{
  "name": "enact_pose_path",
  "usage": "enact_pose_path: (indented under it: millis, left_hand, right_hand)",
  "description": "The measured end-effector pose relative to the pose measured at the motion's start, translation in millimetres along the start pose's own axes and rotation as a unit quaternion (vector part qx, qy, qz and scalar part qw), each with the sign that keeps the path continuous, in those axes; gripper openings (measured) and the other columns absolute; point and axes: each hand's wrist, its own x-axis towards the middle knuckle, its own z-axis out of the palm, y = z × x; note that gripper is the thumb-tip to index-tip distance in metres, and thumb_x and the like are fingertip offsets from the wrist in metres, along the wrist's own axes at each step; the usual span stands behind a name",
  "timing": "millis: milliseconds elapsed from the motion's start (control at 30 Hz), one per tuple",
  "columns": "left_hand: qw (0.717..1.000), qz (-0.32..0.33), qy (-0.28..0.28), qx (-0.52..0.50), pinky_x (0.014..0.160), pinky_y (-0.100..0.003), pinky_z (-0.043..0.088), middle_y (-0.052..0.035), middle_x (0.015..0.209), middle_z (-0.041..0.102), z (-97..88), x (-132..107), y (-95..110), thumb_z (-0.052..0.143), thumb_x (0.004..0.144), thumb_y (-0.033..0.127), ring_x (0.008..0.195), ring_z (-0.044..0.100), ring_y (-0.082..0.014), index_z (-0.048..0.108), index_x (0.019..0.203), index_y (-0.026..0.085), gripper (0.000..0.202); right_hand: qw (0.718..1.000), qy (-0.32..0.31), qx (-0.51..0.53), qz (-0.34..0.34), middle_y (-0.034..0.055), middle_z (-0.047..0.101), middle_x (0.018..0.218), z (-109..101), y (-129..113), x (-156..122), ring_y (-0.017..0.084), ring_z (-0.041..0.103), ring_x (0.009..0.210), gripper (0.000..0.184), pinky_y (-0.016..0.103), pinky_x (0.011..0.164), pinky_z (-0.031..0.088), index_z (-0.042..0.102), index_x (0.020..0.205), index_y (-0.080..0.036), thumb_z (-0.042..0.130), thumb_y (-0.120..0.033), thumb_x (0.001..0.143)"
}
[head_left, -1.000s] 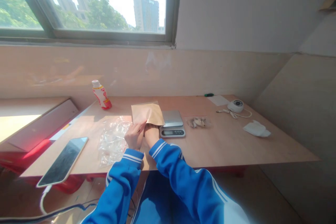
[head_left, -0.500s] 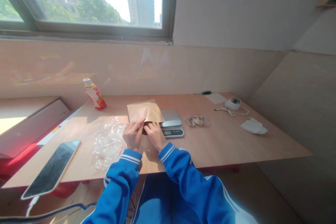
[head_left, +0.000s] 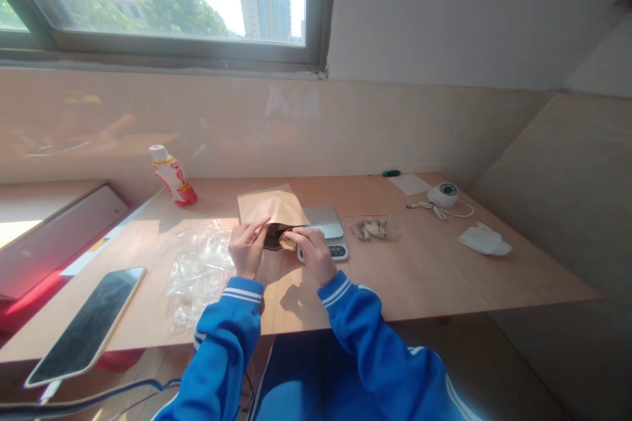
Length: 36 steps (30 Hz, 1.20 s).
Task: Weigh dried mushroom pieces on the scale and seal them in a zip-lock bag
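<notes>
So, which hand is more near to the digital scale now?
Right. The right hand is over the front-left corner of the digital scale. The left hand is farther, to the scale's left, at the left side of the kraft paper envelope.

On the tabletop (head_left: pixel 395 276), the envelope (head_left: pixel 266 207) is at the middle, just left of the scale (head_left: pixel 320 220). A small bag (head_left: pixel 370 230) of pieces lies just right of the scale. A plastic bag (head_left: pixel 200 276) lies left of the envelope, and further left, a phone (head_left: pixel 86 325) sits at the near left corner. A bottle (head_left: pixel 172 177) stands by the far edge, towards the left. Towards the far right corner are a marker (head_left: pixel 391 173), a paper sheet (head_left: pixel 409 184) and a round device (head_left: pixel 443 195), with a tissue (head_left: pixel 484 240) nearer the right edge
</notes>
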Motion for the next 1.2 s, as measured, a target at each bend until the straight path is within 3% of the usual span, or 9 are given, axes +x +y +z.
enact_pose_path:
  millis: [167,333,433,567,800,933,1033,1100,1200]
  left_hand:
    - [0.999,0.007,0.029,0.010,0.064,-0.024,0.045,-0.0018,0.074,0.062,2.7,-5,-10,0.058,0.084,0.029,0.071,0.052,-0.0140,0.073,0.095,0.025,0.019]
    - [0.999,0.038,0.036,0.012,0.064,-0.025,0.046,-0.0021,0.074,0.064,2.5,-12,-18,0.059,0.084,0.025,0.072,0.054,-0.0142,0.073,0.095,0.023,0.018]
    - [0.998,0.046,0.037,0.019,0.067,-0.025,0.047,-0.0018,0.074,0.065,1.5,-14,-21,0.059,0.084,0.024,0.071,0.054,-0.0142,0.073,0.096,0.024,0.018]
    - [0.998,0.050,0.042,0.022,0.067,-0.026,0.047,-0.0018,0.075,0.065,1.3,-15,-22,0.060,0.084,0.024,0.072,0.054,-0.0145,0.073,0.096,0.025,0.018]
    - [0.998,0.053,0.041,0.019,0.068,-0.026,0.047,-0.0021,0.078,0.067,1.7,-16,-22,0.060,0.083,0.023,0.074,0.054,-0.0153,0.073,0.096,0.025,0.019]
    - [0.997,0.060,0.042,0.024,0.069,-0.027,0.046,-0.0026,0.080,0.069,1.2,-16,-22,0.060,0.083,0.022,0.073,0.055,-0.0158,0.073,0.096,0.024,0.019]
    - [0.997,0.061,0.042,0.030,0.070,-0.028,0.045,-0.0032,0.083,0.070,0.1,-16,-21,0.059,0.083,0.022,0.074,0.056,-0.0164,0.073,0.097,0.024,0.020]
    - [0.996,0.067,0.049,0.032,0.071,-0.028,0.045,-0.0034,0.083,0.070,-0.7,-16,-21,0.059,0.084,0.021,0.074,0.056,-0.0165,0.072,0.098,0.024,0.020]
    - [0.995,0.071,0.060,0.034,0.071,-0.028,0.045,-0.0033,0.080,0.070,-1.4,-16,-23,0.059,0.084,0.022,0.074,0.056,-0.0164,0.073,0.097,0.024,0.019]
  right_hand:
    - [0.996,0.044,-0.024,0.075,0.0066,0.065,0.101,-18,36,5,0.019,0.058,0.096,0.032,0.034,0.089,0.047,0.065,0.110,-0.023,0.040,-0.013,0.093]
    - [0.986,-0.065,0.024,0.152,0.0076,0.066,0.096,-7,77,17,0.020,0.060,0.093,0.032,0.034,0.087,0.049,0.067,0.100,-0.018,0.040,-0.009,0.088]
    - [0.979,-0.101,0.031,0.175,0.0108,0.064,0.111,1,88,18,0.021,0.057,0.107,0.037,0.037,0.095,0.046,0.062,0.112,-0.015,0.039,-0.007,0.084]
    - [0.977,-0.103,0.019,0.185,0.0144,0.054,0.130,3,88,11,0.024,0.049,0.122,0.047,0.041,0.103,0.041,0.048,0.131,-0.013,0.043,-0.012,0.084]
    - [0.984,-0.044,0.002,0.173,0.0169,0.053,0.128,-7,73,10,0.026,0.047,0.122,0.044,0.045,0.102,0.040,0.048,0.127,-0.011,0.044,-0.012,0.083]
    - [0.991,0.014,0.045,0.124,0.0095,0.063,0.099,-13,37,14,0.022,0.057,0.100,0.025,0.041,0.091,0.045,0.060,0.098,-0.017,0.041,-0.010,0.084]
    - [0.984,-0.094,0.140,0.057,0.0051,0.062,0.087,-4,2,13,0.017,0.059,0.088,0.027,0.032,0.082,0.050,0.061,0.090,-0.019,0.039,-0.006,0.082]
    - [0.972,-0.176,0.156,0.031,0.0074,0.062,0.105,11,-17,11,0.017,0.057,0.102,0.034,0.031,0.089,0.049,0.059,0.105,-0.017,0.038,-0.004,0.081]
    - [0.968,-0.234,0.076,0.056,0.0127,0.057,0.120,38,-33,12,0.020,0.051,0.115,0.040,0.033,0.096,0.046,0.054,0.118,-0.012,0.038,-0.005,0.082]
